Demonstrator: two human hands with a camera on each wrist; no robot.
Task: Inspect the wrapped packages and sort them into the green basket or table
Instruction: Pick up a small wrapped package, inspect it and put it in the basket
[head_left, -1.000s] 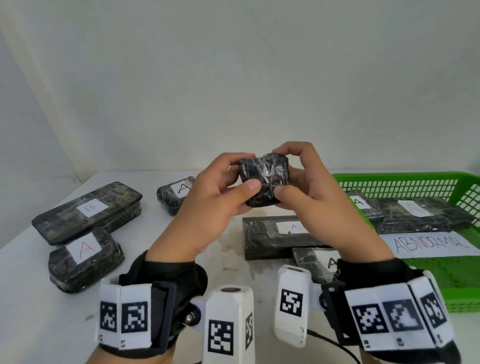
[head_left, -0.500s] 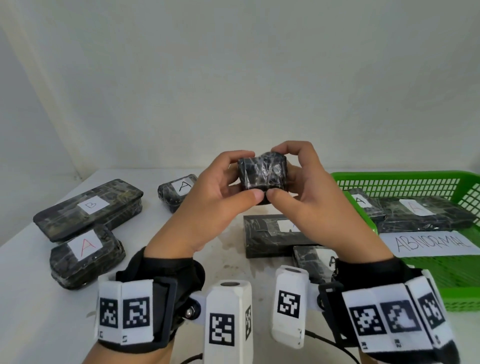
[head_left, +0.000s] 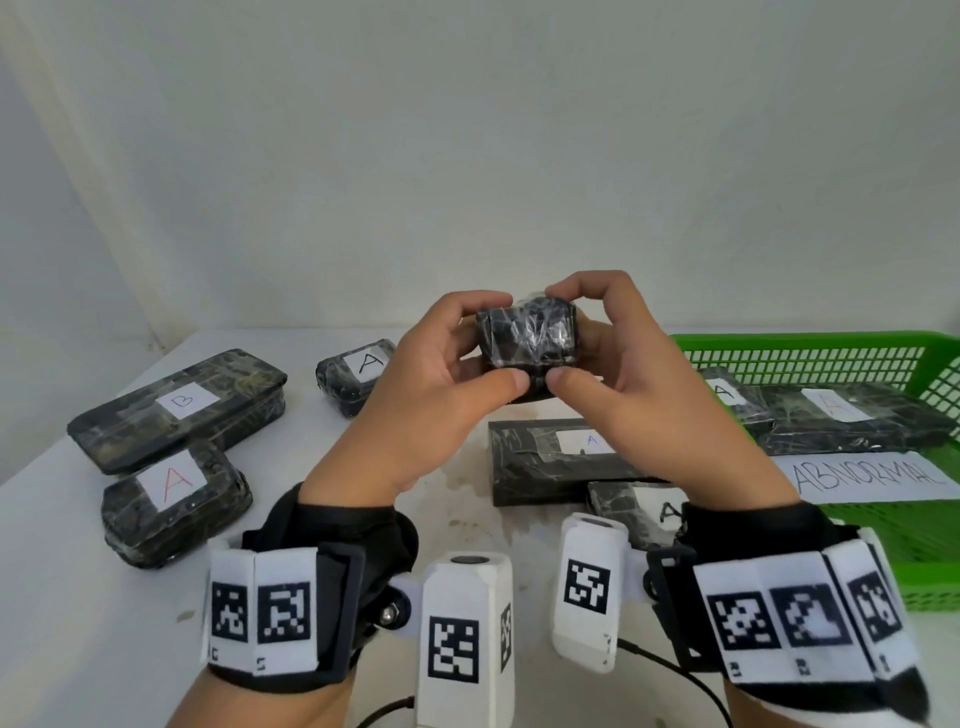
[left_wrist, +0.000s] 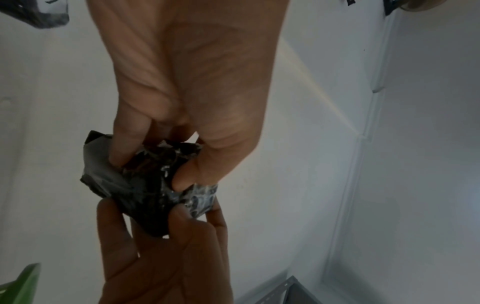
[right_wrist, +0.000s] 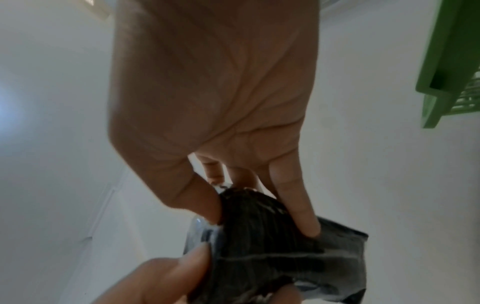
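While both hands, left hand (head_left: 415, 395) and right hand (head_left: 639, 384), pinch one small package (head_left: 527, 340) above the table (head_left: 78, 597), two lie sorted in the basket (head_left: 810, 353), with several left outside.

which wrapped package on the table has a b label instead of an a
The long package at the far left of the table, with a white label reading B. The other labels readable on the table show A, such as the shorter package just in front of it.
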